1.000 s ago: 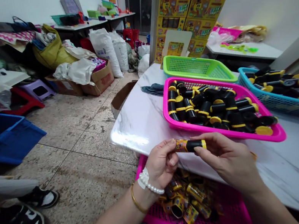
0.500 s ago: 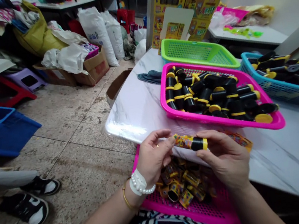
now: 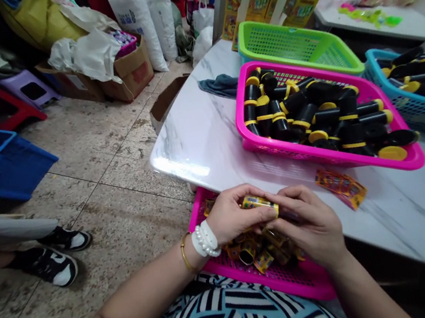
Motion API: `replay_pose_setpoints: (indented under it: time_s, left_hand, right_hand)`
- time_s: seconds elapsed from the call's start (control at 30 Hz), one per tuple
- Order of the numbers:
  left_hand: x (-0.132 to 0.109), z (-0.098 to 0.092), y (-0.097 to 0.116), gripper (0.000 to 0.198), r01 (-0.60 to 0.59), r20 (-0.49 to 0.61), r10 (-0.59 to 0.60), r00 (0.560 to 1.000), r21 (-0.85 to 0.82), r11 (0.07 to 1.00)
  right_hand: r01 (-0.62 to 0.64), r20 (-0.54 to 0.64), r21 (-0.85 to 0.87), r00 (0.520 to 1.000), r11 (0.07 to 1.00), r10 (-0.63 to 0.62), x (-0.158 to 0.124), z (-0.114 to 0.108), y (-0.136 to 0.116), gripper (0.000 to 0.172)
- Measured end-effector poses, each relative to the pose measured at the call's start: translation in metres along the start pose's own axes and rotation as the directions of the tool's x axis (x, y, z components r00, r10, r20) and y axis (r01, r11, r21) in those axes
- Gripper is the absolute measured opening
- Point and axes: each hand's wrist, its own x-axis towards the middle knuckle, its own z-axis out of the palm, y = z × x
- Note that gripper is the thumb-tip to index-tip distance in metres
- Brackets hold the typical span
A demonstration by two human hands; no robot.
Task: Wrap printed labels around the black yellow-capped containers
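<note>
The small tube [image 3: 259, 202] shows only its printed yellow end; the rest is hidden inside the right hand [image 3: 310, 224] and under the left hand [image 3: 233, 215] thumb. The lap basket [image 3: 291, 276] is partly hidden by both hands. The blue basket [image 3: 418, 112] runs off the right edge.

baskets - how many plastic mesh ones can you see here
4: a pink basket on the lap under both hands, a pink basket of black tubes on the table, a green basket behind it, a blue basket to the right, partly cut off.
</note>
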Motion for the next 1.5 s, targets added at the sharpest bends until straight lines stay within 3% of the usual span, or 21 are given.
replay_pose_setpoints:
  time_s: [0.13, 0.27, 0.37, 0.5, 0.6, 0.73, 0.87, 0.97, 1.07, 1.13, 1.2, 1.3, 1.4, 1.5]
  left_hand:
    - [-0.005, -0.007, 0.004, 0.043, 0.041, 0.032, -0.041, 0.999, -0.020, 0.999]
    - [-0.011, -0.012, 0.001, 0.032, 0.056, -0.036, -0.055, 0.998, 0.025, 0.998]
    - [-0.013, -0.007, -0.004, 0.030, 0.021, -0.049, -0.019, 0.999, 0.046, 0.999]
    - [-0.010, 0.002, -0.006, 0.027, -0.043, -0.025, 0.045, 0.999, 0.071, 0.997]
    - [-0.009, 0.001, -0.004, 0.031, -0.036, 0.021, 0.035, 0.999, 0.048, 0.998]
    - [-0.011, -0.011, -0.004, 0.045, 0.054, 0.011, -0.054, 0.998, 0.034, 0.998]
    - [-0.017, -0.015, -0.006, 0.030, 0.053, -0.043, -0.047, 0.998, 0.136, 0.989]
    - [-0.023, -0.008, -0.005, 0.018, -0.109, -0.112, 0.143, 0.983, 0.270, 0.957]
    - [-0.026, -0.002, -0.005, 0.019, -0.244, -0.105, 0.314, 0.944, 0.420, 0.874]
    - [-0.025, -0.002, -0.008, 0.019, -0.264, -0.087, 0.326, 0.941, 0.412, 0.872]
    - [-0.022, -0.005, -0.012, 0.020, -0.222, -0.079, 0.260, 0.962, 0.322, 0.920]
    - [-0.018, -0.009, -0.018, 0.035, -0.057, -0.072, 0.066, 0.995, 0.122, 0.991]
    - [-0.016, -0.010, -0.021, 0.048, 0.056, -0.082, -0.054, 0.995, 0.032, 0.998]
    - [-0.019, -0.010, -0.022, 0.049, 0.105, -0.042, -0.104, 0.994, 0.021, 0.994]
  right_hand:
    - [-0.014, -0.005, 0.015, 1.000, 1.000, 0.014, -0.001, 0.000, 0.001, 0.054]
    - [0.016, 0.076, 0.024, 0.997, 1.000, -0.018, -0.002, -0.002, -0.002, 0.057]
    - [-0.010, 0.072, -0.014, 0.997, 1.000, 0.011, -0.008, -0.004, -0.005, 0.063]
    - [-0.074, 0.021, 0.000, 0.997, 0.997, 0.074, -0.016, -0.004, -0.007, 0.047]
    - [-0.003, 0.002, -0.006, 1.000, 1.000, 0.003, -0.016, -0.004, -0.005, 0.044]
    - [0.131, 0.024, -0.038, 0.991, 0.991, -0.130, -0.015, -0.003, -0.001, 0.058]
    - [0.165, 0.041, -0.008, 0.985, 0.986, -0.165, -0.015, 0.003, 0.002, 0.061]
    - [-0.045, -0.027, 0.133, 0.998, 0.990, 0.049, -0.015, 0.012, -0.002, 0.041]
    - [-0.345, -0.017, 0.378, 0.925, 0.859, 0.379, -0.015, 0.018, -0.010, 0.023]
    - [-0.463, 0.038, 0.467, 0.861, 0.753, 0.506, -0.015, 0.019, -0.014, 0.020]
    - [-0.521, 0.112, 0.496, 0.832, 0.695, 0.544, -0.016, 0.017, -0.016, 0.020]
    - [-0.508, 0.203, 0.517, 0.855, 0.689, 0.478, -0.019, 0.012, -0.013, 0.037]
    - [-0.365, 0.175, 0.371, 0.931, 0.854, 0.321, -0.021, 0.009, -0.006, 0.058]
    - [-0.121, 0.075, 0.081, 0.990, 0.989, 0.115, -0.022, 0.009, -0.004, 0.058]
